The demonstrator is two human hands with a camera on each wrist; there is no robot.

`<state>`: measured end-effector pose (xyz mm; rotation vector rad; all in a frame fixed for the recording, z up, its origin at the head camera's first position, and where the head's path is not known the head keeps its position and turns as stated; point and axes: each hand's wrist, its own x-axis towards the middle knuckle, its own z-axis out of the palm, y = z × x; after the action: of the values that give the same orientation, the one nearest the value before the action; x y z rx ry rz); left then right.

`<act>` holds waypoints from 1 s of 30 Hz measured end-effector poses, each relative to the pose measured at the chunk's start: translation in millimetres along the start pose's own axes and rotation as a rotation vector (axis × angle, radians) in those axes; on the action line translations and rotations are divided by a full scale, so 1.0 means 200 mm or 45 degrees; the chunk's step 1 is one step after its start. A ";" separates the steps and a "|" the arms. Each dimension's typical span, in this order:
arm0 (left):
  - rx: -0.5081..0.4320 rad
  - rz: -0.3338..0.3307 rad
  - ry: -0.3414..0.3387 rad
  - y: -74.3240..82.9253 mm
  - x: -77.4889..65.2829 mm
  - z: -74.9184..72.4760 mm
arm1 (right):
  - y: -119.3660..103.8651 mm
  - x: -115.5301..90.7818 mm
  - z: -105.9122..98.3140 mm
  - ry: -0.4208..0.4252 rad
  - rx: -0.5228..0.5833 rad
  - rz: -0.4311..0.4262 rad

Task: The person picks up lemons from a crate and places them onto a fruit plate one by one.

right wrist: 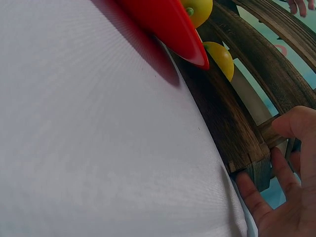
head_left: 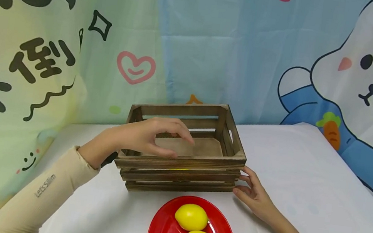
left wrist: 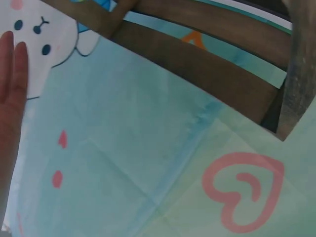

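Crate (head_left: 198, 164) sits beneath the left hand (head_left: 151, 133), thumb and fingers apart. The right hand (head_left: 257, 199), spread, touches its near right corner.

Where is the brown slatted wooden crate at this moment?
In the head view, the brown slatted wooden crate stands near the centre on the white cloth, beyond the round red plate, with the right hand at its right end.

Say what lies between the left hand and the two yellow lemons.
The head view shows, from left hand to lemons: the brown slatted wooden crate's front wall, a narrow strip of white cloth, then the round red plate's rim.
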<state>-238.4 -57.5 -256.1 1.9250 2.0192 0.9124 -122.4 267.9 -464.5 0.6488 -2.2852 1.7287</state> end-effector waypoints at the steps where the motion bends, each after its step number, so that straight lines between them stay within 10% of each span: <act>1: -0.020 0.000 -0.003 -0.02 0.00 0.00 | 0.00 0.00 0.00 -0.002 -0.001 -0.003; 13: -0.093 -0.195 -0.108 -0.19 0.07 -0.05 | -0.02 0.00 0.00 -0.007 0.014 -0.004; 30: -0.136 -0.256 -0.200 -0.27 0.15 -0.10 | -0.02 0.00 -0.01 -0.010 -0.025 0.025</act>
<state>-297.5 -33.0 -263.1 1.6475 1.9856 0.7772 -120.0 268.6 -461.0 0.6326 -2.3185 1.7137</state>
